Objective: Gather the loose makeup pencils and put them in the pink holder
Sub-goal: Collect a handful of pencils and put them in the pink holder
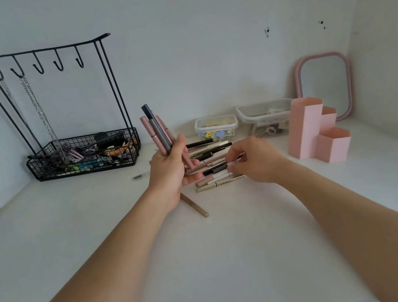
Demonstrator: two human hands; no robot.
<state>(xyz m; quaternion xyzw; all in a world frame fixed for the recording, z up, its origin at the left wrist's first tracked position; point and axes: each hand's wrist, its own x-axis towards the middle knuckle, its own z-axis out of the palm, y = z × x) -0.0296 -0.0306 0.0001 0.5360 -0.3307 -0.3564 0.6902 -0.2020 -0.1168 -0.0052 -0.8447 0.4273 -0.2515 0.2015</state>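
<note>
— On the white tabletop (75, 239), biggest things first: what stands where?
— A black wire rack (52, 107) with hooks and a basket of clutter sits at the back left. Back right there's a pink-framed mirror (324, 86), and just in front of it the pink holder (314, 130), a stepped set of hexagonal tubes. As far as I can see its open tops show nothing inside, though the tallest tube's interior is hidden.
— And the smaller boxes?
— Two clear containers (266, 115) between the rack and the holder, with small bits inside.
— The pencils?
— Most lie in a loose pile of pencils (211, 164) at the centre, between the two hands. One gold pencil (197, 207) lies apart, partly under the left wrist, and a small spoolie brush (140, 176) sits left of the pile.
— What are the hands doing?
— The left hand (169, 172) is clenched around a bundle of pencils (157, 131), held upright. The right hand (252, 160) is down on the pile, fingertips pinching one pencil there.
— How far along?
— Early, I'd judge: a few gathered, none in the holder, most of the pile left
</note>
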